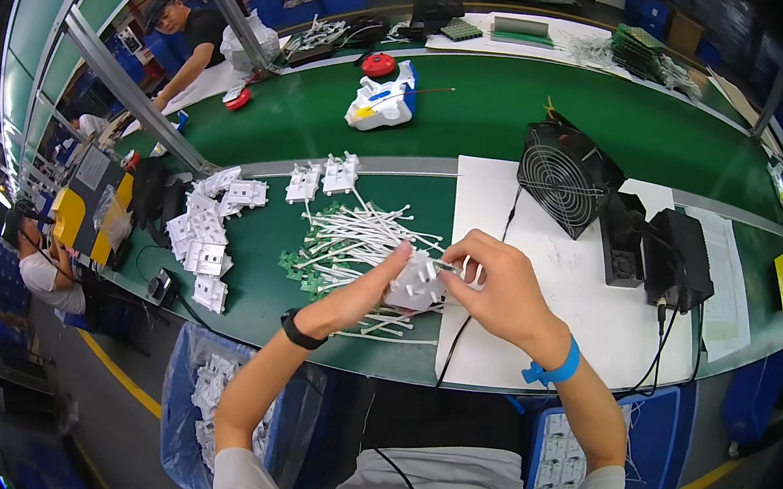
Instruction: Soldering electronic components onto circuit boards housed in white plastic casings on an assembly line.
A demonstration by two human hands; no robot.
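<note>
My left hand (359,297), with a black band at the wrist, grips a small white plastic housing (414,287) above the bench. My right hand (512,294), wearing a blue wrist strap (554,365), has its thumb and forefinger pinched at the housing's right edge. What lies between those fingertips is too small to make out; a bit of white shows beside them. Under and behind the housing spreads a pile of white cables (363,242) with small green circuit boards (310,274) at their left ends. Two white housings (340,174) stand just beyond the pile.
More white housings (207,225) are heaped at left. On the right, a white sheet (535,331) bears a black fan (566,177) and black power boxes (681,261). Beyond runs a green conveyor (483,101) carrying a white-and-blue device (383,100). A co-worker (189,37) reaches in at far left.
</note>
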